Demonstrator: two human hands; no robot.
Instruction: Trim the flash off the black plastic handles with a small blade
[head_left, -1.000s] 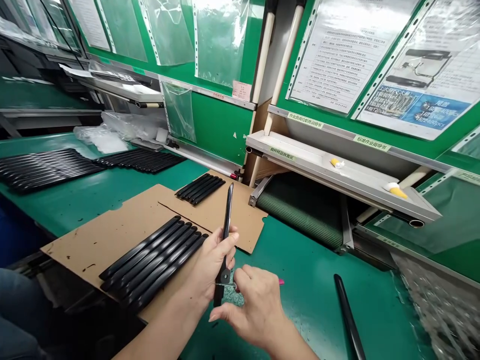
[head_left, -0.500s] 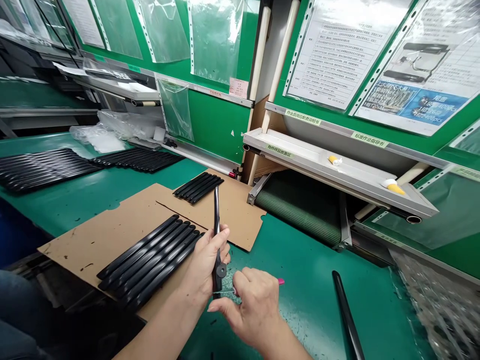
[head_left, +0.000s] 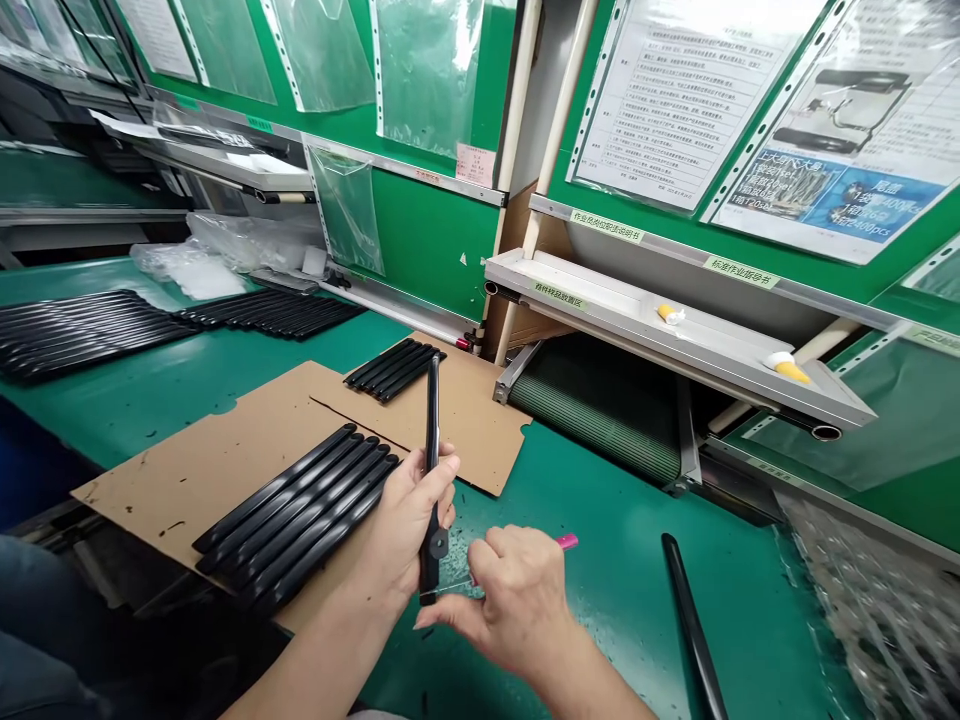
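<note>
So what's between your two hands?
Head view: a thin metal tip runs from the pink-handled tool in your right hand to the black bar in your left hand.

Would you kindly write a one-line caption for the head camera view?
Left hand grips a slim black bar upright; right hand beside it above a green bench.

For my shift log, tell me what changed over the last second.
The left hand turned the black bar from leaning right to nearly upright, keeping hold. The right hand stayed at the bar's lower end, its pink-ended tool rising slightly. The stacked bars on the cardboard stayed put.
</note>
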